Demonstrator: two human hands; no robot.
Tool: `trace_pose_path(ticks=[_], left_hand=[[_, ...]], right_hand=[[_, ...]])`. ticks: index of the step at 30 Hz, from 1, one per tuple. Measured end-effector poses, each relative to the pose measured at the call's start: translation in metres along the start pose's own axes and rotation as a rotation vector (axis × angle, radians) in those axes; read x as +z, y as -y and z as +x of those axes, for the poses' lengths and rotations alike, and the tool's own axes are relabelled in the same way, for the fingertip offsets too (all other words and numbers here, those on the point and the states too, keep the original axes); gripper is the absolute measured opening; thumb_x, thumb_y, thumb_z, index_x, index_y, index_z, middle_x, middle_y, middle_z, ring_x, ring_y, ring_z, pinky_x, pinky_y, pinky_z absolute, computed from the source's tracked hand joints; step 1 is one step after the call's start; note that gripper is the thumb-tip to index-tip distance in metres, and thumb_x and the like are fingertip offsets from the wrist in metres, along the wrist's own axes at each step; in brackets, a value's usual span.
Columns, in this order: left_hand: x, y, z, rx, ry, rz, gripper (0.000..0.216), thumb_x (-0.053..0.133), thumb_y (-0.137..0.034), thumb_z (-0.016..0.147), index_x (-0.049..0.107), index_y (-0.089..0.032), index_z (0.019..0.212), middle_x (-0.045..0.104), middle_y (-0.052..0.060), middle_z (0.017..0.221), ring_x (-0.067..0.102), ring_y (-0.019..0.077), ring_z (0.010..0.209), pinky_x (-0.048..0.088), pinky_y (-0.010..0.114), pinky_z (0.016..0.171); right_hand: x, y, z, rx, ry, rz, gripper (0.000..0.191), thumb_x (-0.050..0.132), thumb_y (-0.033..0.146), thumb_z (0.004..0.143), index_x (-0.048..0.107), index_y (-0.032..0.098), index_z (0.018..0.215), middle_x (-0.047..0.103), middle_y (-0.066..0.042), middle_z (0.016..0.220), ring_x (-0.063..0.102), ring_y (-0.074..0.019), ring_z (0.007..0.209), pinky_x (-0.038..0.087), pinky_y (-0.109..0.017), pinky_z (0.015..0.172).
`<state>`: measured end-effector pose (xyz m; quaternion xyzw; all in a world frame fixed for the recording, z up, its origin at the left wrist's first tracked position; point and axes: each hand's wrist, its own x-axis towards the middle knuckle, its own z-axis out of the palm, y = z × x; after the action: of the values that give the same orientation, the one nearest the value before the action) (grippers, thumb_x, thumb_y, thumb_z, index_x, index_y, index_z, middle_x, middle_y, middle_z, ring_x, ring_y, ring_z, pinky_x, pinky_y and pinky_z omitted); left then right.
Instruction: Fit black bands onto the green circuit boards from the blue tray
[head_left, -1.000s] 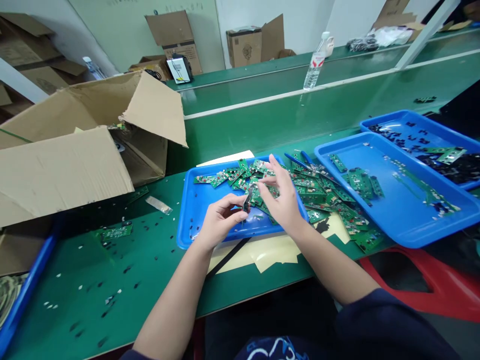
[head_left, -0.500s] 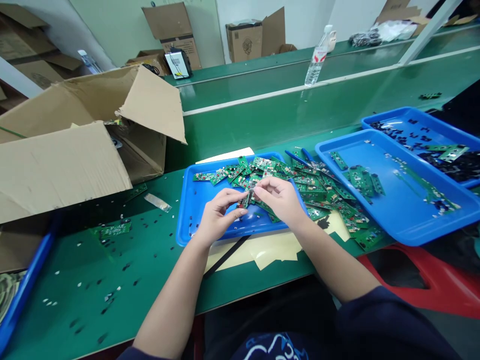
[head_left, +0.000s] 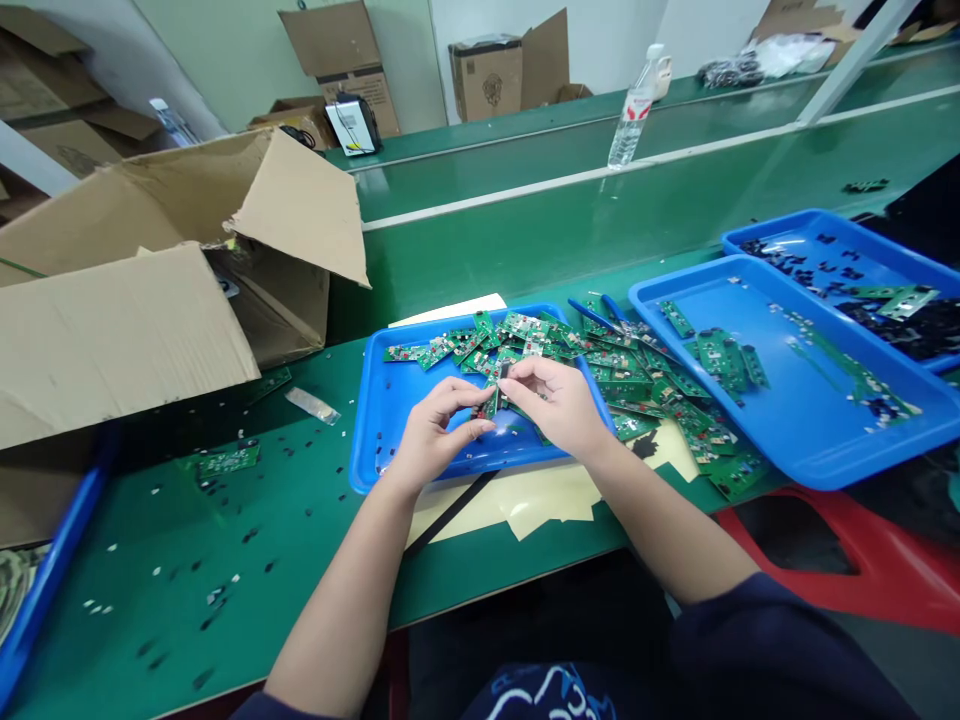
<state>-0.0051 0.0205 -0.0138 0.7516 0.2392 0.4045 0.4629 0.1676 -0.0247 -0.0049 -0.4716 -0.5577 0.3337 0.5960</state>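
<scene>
Over the near blue tray (head_left: 360,430), my left hand (head_left: 431,430) pinches a small green circuit board (head_left: 491,403) between thumb and fingers. My right hand (head_left: 555,400) meets it from the other side, its thumb and forefinger closed on a small black part (head_left: 504,371) at the board's upper end. Whether that part is fixed to the board I cannot tell. Behind my hands a heap of green circuit boards (head_left: 469,345) lies in the tray and spills over its right side. Blue-handled pliers (head_left: 600,315) rest on the heap.
At right, a blue tray (head_left: 795,440) holds boards and small parts; another tray (head_left: 832,222) behind holds black parts. A large open carton (head_left: 112,330) stands at left. Tiny scraps dot the green bench (head_left: 300,560). A water bottle (head_left: 631,112) stands on the ledge.
My right thumb and forefinger have shifted slightly at the board's upper end, where the black part shows more clearly. My left hand stays nearly still. The whole view has moved a little.
</scene>
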Motion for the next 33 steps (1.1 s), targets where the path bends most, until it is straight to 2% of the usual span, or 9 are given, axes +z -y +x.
trace_pose_path(ticks=[6, 10, 11, 12, 16, 20, 24, 28, 33], left_hand=[[-0.003, 0.002, 0.001, -0.051, -0.012, 0.011, 0.029, 0.072, -0.029, 0.075, 0.071, -0.023, 0.104, 0.063, 0.006, 0.089, 0.06, 0.0159, 0.081, 0.052, 0.029, 0.073], [-0.003, 0.001, 0.0, -0.011, -0.082, 0.094, 0.03, 0.073, -0.032, 0.074, 0.071, -0.022, 0.103, 0.063, 0.006, 0.086, 0.06, 0.0169, 0.08, 0.051, 0.029, 0.073], [-0.003, 0.0, 0.0, 0.006, -0.1, 0.129, 0.03, 0.073, -0.032, 0.075, 0.07, -0.022, 0.103, 0.063, 0.006, 0.086, 0.059, 0.0173, 0.081, 0.05, 0.03, 0.073], [-0.002, -0.001, 0.0, 0.025, -0.113, 0.167, 0.03, 0.072, -0.032, 0.075, 0.07, -0.022, 0.103, 0.064, 0.006, 0.087, 0.059, 0.0177, 0.082, 0.05, 0.031, 0.075], [-0.001, -0.004, -0.001, 0.097, -0.18, 0.303, 0.029, 0.069, -0.03, 0.079, 0.068, -0.022, 0.107, 0.062, 0.006, 0.093, 0.059, 0.0183, 0.087, 0.049, 0.033, 0.079], [-0.005, -0.003, -0.002, 0.168, -0.287, 0.463, 0.027, 0.066, -0.027, 0.081, 0.067, -0.024, 0.108, 0.062, 0.006, 0.097, 0.059, 0.0198, 0.093, 0.049, 0.035, 0.083], [-0.007, -0.002, -0.003, 0.292, -0.262, 0.604, 0.025, 0.063, -0.02, 0.083, 0.067, -0.026, 0.108, 0.062, 0.007, 0.101, 0.059, 0.0206, 0.096, 0.049, 0.037, 0.084], [-0.005, -0.002, -0.004, 0.367, -0.226, 0.679, 0.027, 0.061, -0.017, 0.084, 0.066, -0.026, 0.109, 0.061, 0.007, 0.101, 0.059, 0.0195, 0.094, 0.05, 0.036, 0.082], [-0.001, -0.002, -0.004, 0.354, -0.247, 0.653, 0.028, 0.064, -0.021, 0.083, 0.065, -0.023, 0.111, 0.062, 0.007, 0.096, 0.059, 0.0183, 0.089, 0.05, 0.033, 0.078]], right_hand=[[0.002, -0.001, -0.002, -0.261, 0.0, -0.148, 0.011, 0.055, 0.02, 0.083, 0.054, 0.02, 0.072, 0.058, -0.001, 0.07, 0.054, -0.013, 0.063, 0.046, -0.027, 0.059], [0.0, 0.0, -0.001, -0.308, 0.091, -0.139, 0.009, 0.057, 0.019, 0.082, 0.058, 0.02, 0.073, 0.06, -0.003, 0.073, 0.057, -0.0157, 0.072, 0.049, -0.029, 0.063], [-0.002, 0.0, -0.001, -0.264, 0.122, -0.11, 0.003, 0.058, 0.019, 0.081, 0.06, 0.021, 0.079, 0.061, -0.003, 0.078, 0.058, -0.0161, 0.074, 0.05, -0.03, 0.065], [-0.003, 0.0, -0.001, -0.197, 0.153, -0.068, 0.01, 0.059, 0.02, 0.079, 0.062, 0.022, 0.089, 0.062, -0.004, 0.085, 0.059, -0.0161, 0.077, 0.051, -0.03, 0.068], [-0.008, 0.0, 0.001, 0.049, 0.223, 0.206, 0.05, 0.064, 0.026, 0.075, 0.052, 0.026, 0.124, 0.061, -0.005, 0.1, 0.061, -0.0148, 0.076, 0.054, -0.033, 0.073], [-0.007, -0.004, 0.004, 0.243, 0.246, 0.408, 0.038, 0.068, 0.042, 0.072, 0.063, 0.02, 0.102, 0.065, -0.003, 0.082, 0.062, -0.0138, 0.065, 0.054, -0.03, 0.062], [0.0, -0.007, 0.004, 0.501, 0.244, 0.473, 0.041, 0.064, 0.057, 0.072, 0.063, 0.016, 0.071, 0.063, -0.002, 0.061, 0.059, -0.0116, 0.051, 0.05, -0.026, 0.049], [0.003, -0.005, 0.001, 0.541, 0.303, 0.463, 0.036, 0.077, 0.048, 0.063, 0.06, 0.016, 0.062, 0.062, 0.001, 0.058, 0.057, -0.0097, 0.049, 0.049, -0.024, 0.05], [0.004, -0.002, 0.001, 0.552, 0.329, 0.517, 0.033, 0.075, 0.045, 0.066, 0.059, 0.016, 0.062, 0.059, 0.002, 0.056, 0.054, -0.0084, 0.047, 0.047, -0.023, 0.048]])
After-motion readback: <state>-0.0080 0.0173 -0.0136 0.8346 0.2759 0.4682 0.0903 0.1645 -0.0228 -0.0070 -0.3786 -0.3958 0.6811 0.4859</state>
